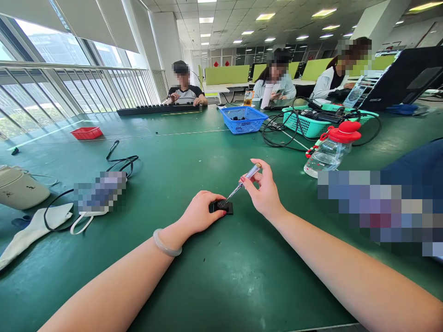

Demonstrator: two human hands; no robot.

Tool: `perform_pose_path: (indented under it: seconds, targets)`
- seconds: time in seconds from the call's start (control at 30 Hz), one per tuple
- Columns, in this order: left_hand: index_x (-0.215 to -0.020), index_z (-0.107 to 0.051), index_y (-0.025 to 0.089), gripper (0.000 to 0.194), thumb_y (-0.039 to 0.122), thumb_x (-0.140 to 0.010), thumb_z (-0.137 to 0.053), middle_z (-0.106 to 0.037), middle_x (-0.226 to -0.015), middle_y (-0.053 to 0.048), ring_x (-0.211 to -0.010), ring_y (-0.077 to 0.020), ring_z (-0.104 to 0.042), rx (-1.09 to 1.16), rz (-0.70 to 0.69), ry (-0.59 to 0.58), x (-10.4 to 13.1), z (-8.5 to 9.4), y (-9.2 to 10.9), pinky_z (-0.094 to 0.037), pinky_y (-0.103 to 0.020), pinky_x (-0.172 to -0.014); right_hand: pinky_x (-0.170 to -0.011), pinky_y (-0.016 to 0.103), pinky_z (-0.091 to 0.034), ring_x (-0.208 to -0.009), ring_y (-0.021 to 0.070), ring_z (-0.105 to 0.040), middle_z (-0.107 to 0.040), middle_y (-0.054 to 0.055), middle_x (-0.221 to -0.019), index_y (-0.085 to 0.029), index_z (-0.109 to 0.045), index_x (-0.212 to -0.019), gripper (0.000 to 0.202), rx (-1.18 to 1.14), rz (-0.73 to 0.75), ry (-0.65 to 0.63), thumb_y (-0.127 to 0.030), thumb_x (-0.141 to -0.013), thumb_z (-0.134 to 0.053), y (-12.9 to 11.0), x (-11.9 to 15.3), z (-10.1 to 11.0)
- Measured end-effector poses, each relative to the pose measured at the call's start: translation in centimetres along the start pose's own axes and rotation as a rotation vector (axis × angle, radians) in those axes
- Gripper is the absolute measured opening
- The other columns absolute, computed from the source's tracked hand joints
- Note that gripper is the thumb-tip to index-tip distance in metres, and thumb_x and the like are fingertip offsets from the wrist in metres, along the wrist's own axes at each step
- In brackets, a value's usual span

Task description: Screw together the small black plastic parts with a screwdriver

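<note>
A small black part [226, 207] with a rounded raised piece lies on the green table, and my left hand [200, 212] grips it between thumb and fingers. My right hand [265, 191] is closed around the clear handle of a screwdriver [249, 172]. The screwdriver slants down to the left, its tip at the top of the black part. Whether the tip sits in a screw is too small to tell. My left fingers hide the left side of the part.
On the right stand a water bottle [328, 150] with a red lid and a green basket [308, 123] of cables. A blue basket [242, 121] and a red tray [86, 133] are farther back. Left are a cable [122, 160] and a beige pouch [20, 186]. Several people sit beyond.
</note>
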State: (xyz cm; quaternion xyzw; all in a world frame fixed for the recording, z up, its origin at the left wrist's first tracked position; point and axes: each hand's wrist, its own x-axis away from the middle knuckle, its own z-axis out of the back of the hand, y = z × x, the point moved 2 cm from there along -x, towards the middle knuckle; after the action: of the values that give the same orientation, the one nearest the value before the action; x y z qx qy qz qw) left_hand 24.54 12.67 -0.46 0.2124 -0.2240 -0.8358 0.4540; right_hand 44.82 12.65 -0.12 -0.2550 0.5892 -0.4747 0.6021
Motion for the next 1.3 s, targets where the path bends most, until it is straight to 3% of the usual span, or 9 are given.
perform_pose_path:
  seconds: [0.3, 0.37, 0.47, 0.57, 0.63, 0.97, 1.17, 1.3]
  targets:
    - [-0.11, -0.073, 0.026, 0.032, 0.029, -0.078, -0.073, -0.075, -0.109, -0.004, -0.112, -0.0277, -0.062, -0.013, -0.013, 0.012, 0.0, -0.1, -0.1, -0.05, -0.044, -0.102, -0.073, 0.04, -0.055, -0.075, 0.0208, -0.069, -0.07, 0.001, -0.082, -0.027, -0.039, -0.13, 0.049, 0.034, 0.035, 0.046, -0.047, -0.09, -0.061, 0.3, 0.2, 0.1]
    - [-0.11, -0.073, 0.026, 0.032, 0.028, -0.078, -0.073, -0.075, -0.108, -0.004, -0.112, -0.0275, -0.062, -0.019, -0.016, 0.022, 0.0, -0.2, -0.1, -0.05, -0.044, -0.101, -0.073, 0.039, -0.056, -0.078, 0.0206, -0.069, -0.07, 0.002, -0.086, -0.027, -0.039, -0.13, 0.043, 0.068, 0.183, 0.094, -0.04, -0.093, -0.058, -0.2, 0.5, 0.3]
    - [-0.11, -0.073, 0.025, 0.032, 0.028, -0.078, -0.074, -0.075, -0.108, -0.005, -0.11, -0.0276, -0.062, -0.03, -0.03, 0.035, 0.1, -0.2, -0.1, -0.05, -0.044, -0.101, -0.078, 0.039, -0.055, -0.083, 0.0199, -0.069, -0.071, 0.004, -0.092, -0.027, -0.043, -0.125, 0.034, 0.204, 0.546, 0.096, -0.023, -0.094, -0.055, -1.4, 0.9, 0.4]
    - [-0.11, -0.072, 0.025, 0.033, 0.028, -0.077, -0.075, -0.075, -0.106, -0.005, -0.109, -0.0278, -0.062, -0.043, -0.049, 0.042, 0.1, -0.2, -0.1, -0.05, -0.044, -0.1, -0.075, 0.035, -0.052, -0.077, 0.0173, -0.067, -0.072, 0.004, -0.094, -0.026, -0.051, -0.112, 0.029, 0.391, 0.845, -0.078, -0.007, -0.09, -0.05, -2.3, 1.4, -0.2]
    - [-0.108, -0.072, 0.024, 0.031, 0.028, -0.078, -0.074, -0.075, -0.104, -0.005, -0.108, -0.0277, -0.063, -0.05, -0.061, 0.043, 0.1, -0.3, -0.2, -0.05, -0.043, -0.099, -0.07, 0.031, -0.049, -0.074, 0.016, -0.064, -0.072, 0.003, -0.092, -0.024, -0.054, -0.106, 0.031, 0.483, 0.925, -0.21, -0.001, -0.087, -0.045, -2.4, 1.5, -0.6]
    - [-0.102, -0.073, 0.024, 0.022, 0.032, -0.082, -0.07, -0.075, -0.1, -0.003, -0.103, -0.0264, -0.063, -0.061, -0.103, 0.035, -0.1, -0.4, -0.3, -0.048, -0.042, -0.098, -0.067, 0.028, -0.044, -0.07, 0.0155, -0.058, -0.069, 0.005, -0.09, -0.019, -0.064, -0.088, 0.02, 0.746, 0.814, -0.616, -0.009, -0.087, -0.047, -2.6, 1.6, -1.1]
    - [-0.098, -0.072, 0.023, 0.021, 0.03, -0.079, -0.074, -0.075, -0.1, -0.005, -0.109, -0.0285, -0.061, -0.072, -0.097, 0.109, 0.0, -0.3, -0.2, -0.048, -0.044, -0.1, -0.071, 0.031, -0.045, -0.084, 0.0191, -0.064, -0.07, 0.007, -0.101, -0.018, -0.067, -0.096, 0.019, 0.937, 0.584, -0.91, -0.01, -0.09, -0.051, -3.8, 1.8, -1.4]
    - [-0.1, -0.071, 0.023, 0.021, 0.025, -0.08, -0.072, -0.075, -0.105, -0.005, -0.114, -0.0292, -0.059, -0.092, -0.079, 0.143, -0.1, -0.2, -0.4, -0.047, -0.046, -0.102, -0.073, 0.034, -0.045, -0.09, 0.0228, -0.066, -0.068, 0.009, -0.108, -0.016, -0.066, -0.102, 0.016, 1.054, 0.526, -1.003, -0.012, -0.089, -0.057, -4.6, 2.2, -1.5]
